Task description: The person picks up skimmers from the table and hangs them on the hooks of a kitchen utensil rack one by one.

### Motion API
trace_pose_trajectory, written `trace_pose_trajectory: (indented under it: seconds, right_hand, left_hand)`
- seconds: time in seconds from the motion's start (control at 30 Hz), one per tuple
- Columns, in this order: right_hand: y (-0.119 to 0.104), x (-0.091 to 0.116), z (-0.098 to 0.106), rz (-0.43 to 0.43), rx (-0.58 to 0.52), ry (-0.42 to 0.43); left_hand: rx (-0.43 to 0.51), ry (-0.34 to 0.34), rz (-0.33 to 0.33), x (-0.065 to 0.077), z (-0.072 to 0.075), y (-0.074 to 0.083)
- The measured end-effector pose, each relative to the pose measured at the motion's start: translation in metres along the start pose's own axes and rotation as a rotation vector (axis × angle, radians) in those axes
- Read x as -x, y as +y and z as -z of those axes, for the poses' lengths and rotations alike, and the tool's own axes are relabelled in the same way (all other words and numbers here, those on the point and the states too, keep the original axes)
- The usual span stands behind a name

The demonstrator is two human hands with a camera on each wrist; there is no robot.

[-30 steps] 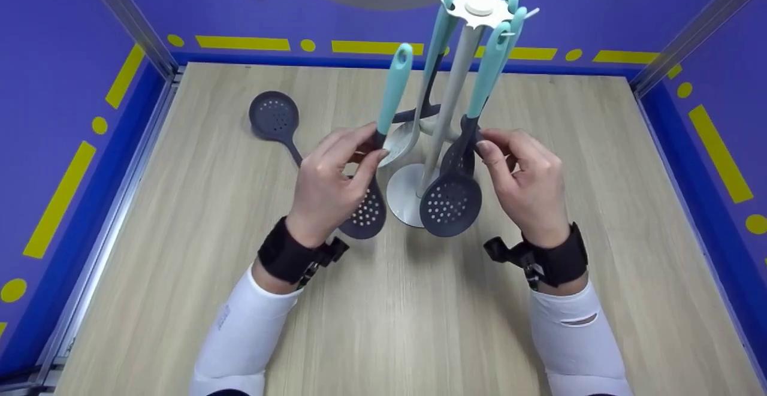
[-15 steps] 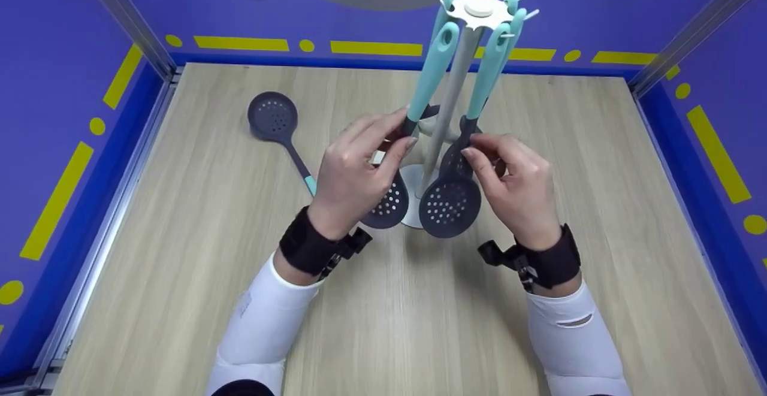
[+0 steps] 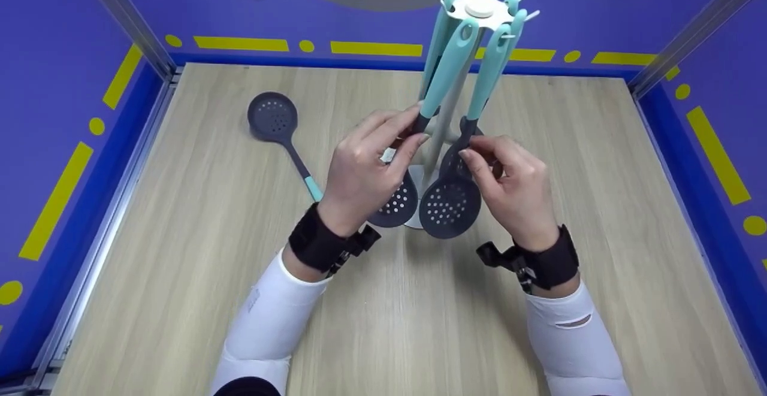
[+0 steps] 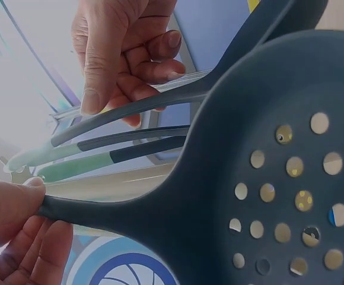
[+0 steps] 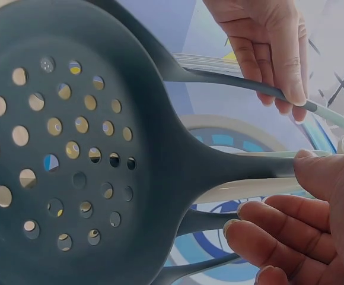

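My left hand [image 3: 368, 159] pinches the dark neck of a skimmer [image 3: 448, 75] with a turquoise handle, holding it upright. The handle's holed end is beside the white top of the utensil stand [image 3: 479, 5]; whether a hook passes through the hole I cannot tell. Another skimmer [image 3: 450, 207] hangs at the stand's front. Its neck is pinched by my right hand [image 3: 518, 174], the thumb in front in the right wrist view. In the left wrist view, the left-hand skimmer's perforated bowl [image 4: 267, 178] fills the right side.
A third skimmer [image 3: 272, 115] lies on the wooden table [image 3: 180, 204] at left, its handle partly behind my left hand. Several other turquoise-handled utensils hang around the stand's back. Blue panels [image 3: 239, 18] bound the table's back and sides.
My left hand has carried its skimmer right and slightly up, bringing the handle's end from left of the stand to its top. My right hand has shifted slightly left at the hanging skimmer's neck.
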State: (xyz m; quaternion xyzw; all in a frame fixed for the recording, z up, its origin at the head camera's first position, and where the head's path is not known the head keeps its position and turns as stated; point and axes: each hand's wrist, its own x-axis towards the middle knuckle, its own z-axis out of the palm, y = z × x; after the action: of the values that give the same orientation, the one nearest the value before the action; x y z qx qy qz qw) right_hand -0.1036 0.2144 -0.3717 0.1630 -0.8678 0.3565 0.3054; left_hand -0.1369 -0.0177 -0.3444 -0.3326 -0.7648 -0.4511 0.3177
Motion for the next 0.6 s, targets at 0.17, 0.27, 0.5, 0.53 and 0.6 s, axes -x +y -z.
trace_pose_trajectory:
  seconds: [0.17,0.27,0.5,0.53,0.6]
  right_hand:
    - [0.0001,-0.0007,0.0000,0.008,-0.004,-0.001]
    - [0.0002,-0.0004,0.0000,0.006,-0.014,-0.005]
    - [-0.0003,0.0004,-0.0003,0.001,-0.013,-0.017]
    - [-0.0008,0.0005,-0.0004,0.001,-0.010,-0.015]
    - [-0.0019,0.0007,-0.0009,0.001,-0.012,-0.009]
  left_hand:
    - [0.014,-0.002,0.003,0.0006,-0.0016,-0.0001]
    - [0.020,-0.004,0.006,0.0006,-0.0020,0.0003]
    - [0.030,-0.007,0.008,-0.0003,-0.0023,0.0015]
    - [0.031,-0.007,0.007,-0.0003,-0.0026,0.0016]
    - [0.029,-0.006,0.007,-0.0004,-0.0032,0.0016]
